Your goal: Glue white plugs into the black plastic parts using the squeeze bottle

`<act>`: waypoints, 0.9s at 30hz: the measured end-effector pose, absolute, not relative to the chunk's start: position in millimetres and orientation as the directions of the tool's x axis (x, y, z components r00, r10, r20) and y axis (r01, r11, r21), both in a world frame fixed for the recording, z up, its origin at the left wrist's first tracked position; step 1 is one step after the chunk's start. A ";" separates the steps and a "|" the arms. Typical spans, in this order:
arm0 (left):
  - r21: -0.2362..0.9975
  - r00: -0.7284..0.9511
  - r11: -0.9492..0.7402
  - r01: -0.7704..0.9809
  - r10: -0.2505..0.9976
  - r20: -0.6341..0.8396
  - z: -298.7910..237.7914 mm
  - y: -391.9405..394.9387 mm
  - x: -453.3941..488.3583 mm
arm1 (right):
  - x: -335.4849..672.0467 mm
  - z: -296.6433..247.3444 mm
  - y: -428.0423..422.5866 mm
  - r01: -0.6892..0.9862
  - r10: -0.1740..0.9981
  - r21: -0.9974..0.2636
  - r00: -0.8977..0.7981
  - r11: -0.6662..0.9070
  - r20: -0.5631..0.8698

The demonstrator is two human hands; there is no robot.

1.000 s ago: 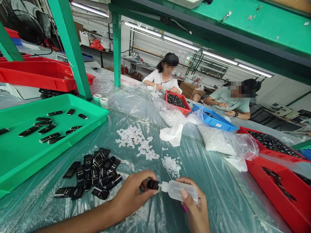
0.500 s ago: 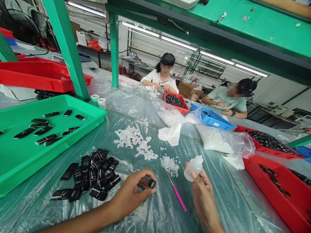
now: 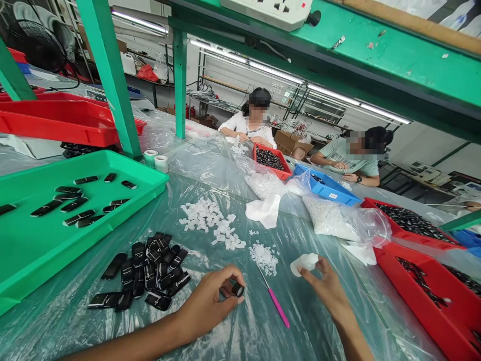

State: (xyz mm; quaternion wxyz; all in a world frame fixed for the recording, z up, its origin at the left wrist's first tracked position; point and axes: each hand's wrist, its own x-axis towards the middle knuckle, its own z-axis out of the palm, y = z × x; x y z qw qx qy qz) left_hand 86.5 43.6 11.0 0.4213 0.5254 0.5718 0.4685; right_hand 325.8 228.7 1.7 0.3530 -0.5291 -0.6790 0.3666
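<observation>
Head view: nearest, the left hand [image 3: 216, 297] pinches a black piece [image 3: 237, 290] between thumb and fingertips; the right hand [image 3: 326, 283], part curled, loosely holds a white bottle [image 3: 303, 264] low over the table [image 3: 319, 341]. Between them lies a pink-handled tool [image 3: 278, 308]. Heaped parts [image 3: 150, 275] crowd the left forearm. Table surface runs between a green tray's edge [image 3: 160, 181] and a red tray [image 3: 413, 296]; white chips [image 3: 205, 213] lie beyond, two co-workers [image 3: 259, 133] farthest.

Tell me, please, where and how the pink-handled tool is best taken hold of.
Probably by the middle of its pink handle, pinched from above, with the right hand coming from the right, once free of the bottle. The handle lies uncovered, thicker than the metal shaft, and slants right toward the person; the shaft ends at small white pieces.
</observation>
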 end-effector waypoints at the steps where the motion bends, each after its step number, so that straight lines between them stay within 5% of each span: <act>1: 0.978 -0.091 0.013 0.209 0.996 0.006 10.8 43.2 86.4 | 324.9 6.6 224.6 0.457 0.976 -0.865 -0.160 0.207 0.149; 5: 0.984 -0.091 0.029 0.177 0.996 -0.013 8.4 42.5 86.9 | 311.6 32.9 196.8 0.542 0.813 -0.697 0.043 0.469 0.580; 7: 0.989 -0.078 0.024 0.146 0.997 -0.013 7.5 42.9 87.1 | 298.5 43.7 181.9 0.556 0.740 -0.588 -0.075 0.588 0.669; 10: 0.995 -0.047 0.001 0.102 0.999 0.004 7.6 43.5 87.1 | 271.1 50.1 169.2 0.451 0.587 -0.376 -0.599 0.810 0.545; 13: 0.995 -0.015 -0.006 0.095 1.000 0.008 8.7 43.5 87.2 | 240.0 45.1 171.5 0.397 0.440 -0.191 -0.831 0.898 0.339; 22: 0.998 -0.016 -0.016 0.064 1.000 0.017 6.3 43.6 87.3 | 187.7 18.7 192.1 0.398 0.422 -0.143 -0.847 0.906 0.324; 27: 1.000 -0.016 -0.012 -0.028 1.000 0.011 8.3 44.4 87.9 | 191.3 16.9 185.3 0.437 0.488 -0.216 -0.789 0.873 0.374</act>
